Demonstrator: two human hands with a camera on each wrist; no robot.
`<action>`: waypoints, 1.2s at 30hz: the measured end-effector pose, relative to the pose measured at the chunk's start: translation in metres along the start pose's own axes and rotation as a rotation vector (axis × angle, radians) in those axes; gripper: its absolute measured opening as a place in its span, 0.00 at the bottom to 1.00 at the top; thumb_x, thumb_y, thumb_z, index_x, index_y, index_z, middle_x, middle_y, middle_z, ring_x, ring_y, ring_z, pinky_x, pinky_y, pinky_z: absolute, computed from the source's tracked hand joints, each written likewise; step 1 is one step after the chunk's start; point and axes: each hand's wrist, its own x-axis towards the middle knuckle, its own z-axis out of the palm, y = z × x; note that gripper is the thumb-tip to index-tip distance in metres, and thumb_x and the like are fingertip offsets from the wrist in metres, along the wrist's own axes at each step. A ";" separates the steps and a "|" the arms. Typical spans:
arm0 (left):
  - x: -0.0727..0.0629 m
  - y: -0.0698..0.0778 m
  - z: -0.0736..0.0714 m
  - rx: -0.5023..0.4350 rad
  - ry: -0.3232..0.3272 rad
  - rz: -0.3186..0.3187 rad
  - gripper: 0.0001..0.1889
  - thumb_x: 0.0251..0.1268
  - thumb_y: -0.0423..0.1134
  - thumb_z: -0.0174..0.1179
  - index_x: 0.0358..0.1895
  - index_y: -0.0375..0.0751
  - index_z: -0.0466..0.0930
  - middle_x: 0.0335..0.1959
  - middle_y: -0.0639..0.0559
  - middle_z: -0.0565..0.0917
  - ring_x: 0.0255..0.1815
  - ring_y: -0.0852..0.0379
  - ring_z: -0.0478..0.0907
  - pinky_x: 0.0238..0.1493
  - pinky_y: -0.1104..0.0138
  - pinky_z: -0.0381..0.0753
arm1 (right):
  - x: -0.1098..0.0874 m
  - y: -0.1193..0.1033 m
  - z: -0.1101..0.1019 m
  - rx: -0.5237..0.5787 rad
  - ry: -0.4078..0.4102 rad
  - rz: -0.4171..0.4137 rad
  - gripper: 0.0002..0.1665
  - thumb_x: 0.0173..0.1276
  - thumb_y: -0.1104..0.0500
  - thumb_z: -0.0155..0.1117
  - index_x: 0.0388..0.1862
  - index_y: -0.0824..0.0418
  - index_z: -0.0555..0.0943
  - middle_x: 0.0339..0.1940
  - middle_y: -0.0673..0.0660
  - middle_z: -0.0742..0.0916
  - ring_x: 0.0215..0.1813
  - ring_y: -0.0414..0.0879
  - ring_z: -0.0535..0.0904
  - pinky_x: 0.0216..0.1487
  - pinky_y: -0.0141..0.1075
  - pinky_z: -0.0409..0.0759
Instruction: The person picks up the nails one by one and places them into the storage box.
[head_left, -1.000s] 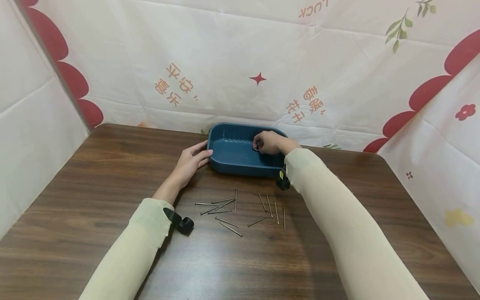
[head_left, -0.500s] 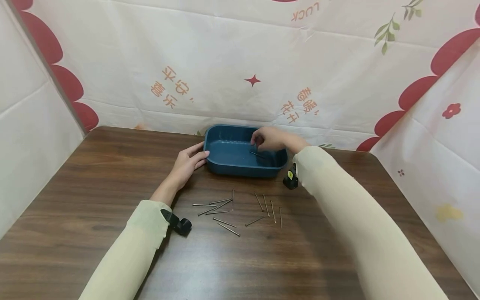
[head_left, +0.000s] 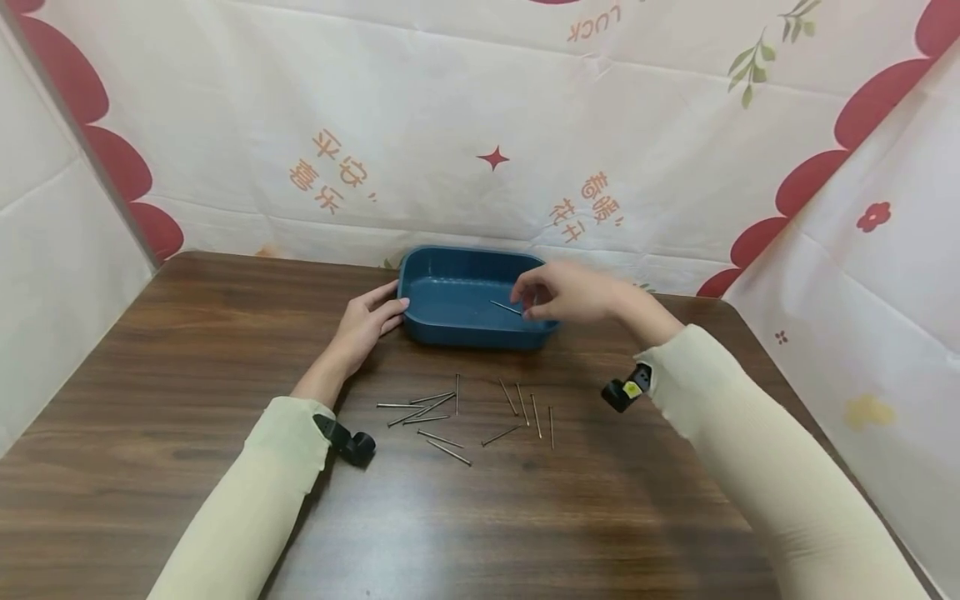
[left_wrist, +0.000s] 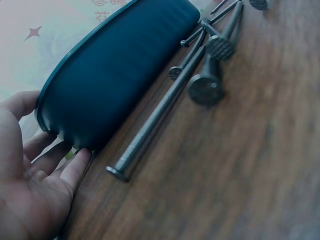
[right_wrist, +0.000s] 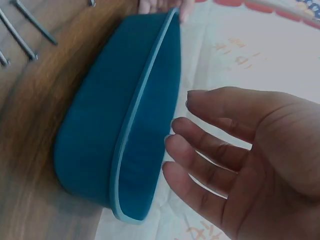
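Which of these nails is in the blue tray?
The lone nail inside the tray, near the right hand; the other visible nails lie on the brown table.

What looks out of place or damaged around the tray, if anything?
Nothing clearly stands out as damaged: the blue tray sits upright, with one nail visible inside. The other nails lie loose on the table at mixed angles, some crossing, which looks untidy rather than wrong.

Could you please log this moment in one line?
left hand: touches tray | right hand: empty, above tray | nail: in tray | other nails: on table
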 end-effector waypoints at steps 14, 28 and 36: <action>0.000 0.001 0.000 0.022 -0.002 0.000 0.32 0.78 0.42 0.55 0.79 0.39 0.58 0.79 0.43 0.63 0.74 0.48 0.70 0.73 0.62 0.75 | -0.058 -0.020 0.028 0.112 0.066 -0.019 0.16 0.70 0.56 0.69 0.55 0.50 0.83 0.46 0.47 0.86 0.44 0.41 0.82 0.47 0.37 0.85; -0.002 0.001 -0.001 0.013 0.018 -0.015 0.32 0.77 0.42 0.55 0.79 0.40 0.59 0.79 0.43 0.64 0.74 0.48 0.71 0.73 0.63 0.75 | -0.077 -0.017 0.063 0.177 0.083 -0.008 0.16 0.68 0.53 0.71 0.54 0.52 0.83 0.44 0.48 0.88 0.44 0.39 0.82 0.47 0.36 0.87; 0.000 0.002 -0.001 -0.010 0.008 -0.020 0.31 0.78 0.41 0.55 0.79 0.40 0.59 0.79 0.43 0.63 0.74 0.48 0.71 0.73 0.62 0.75 | -0.084 -0.004 0.079 0.179 0.086 0.007 0.18 0.67 0.54 0.72 0.54 0.57 0.83 0.43 0.48 0.88 0.44 0.39 0.82 0.46 0.35 0.88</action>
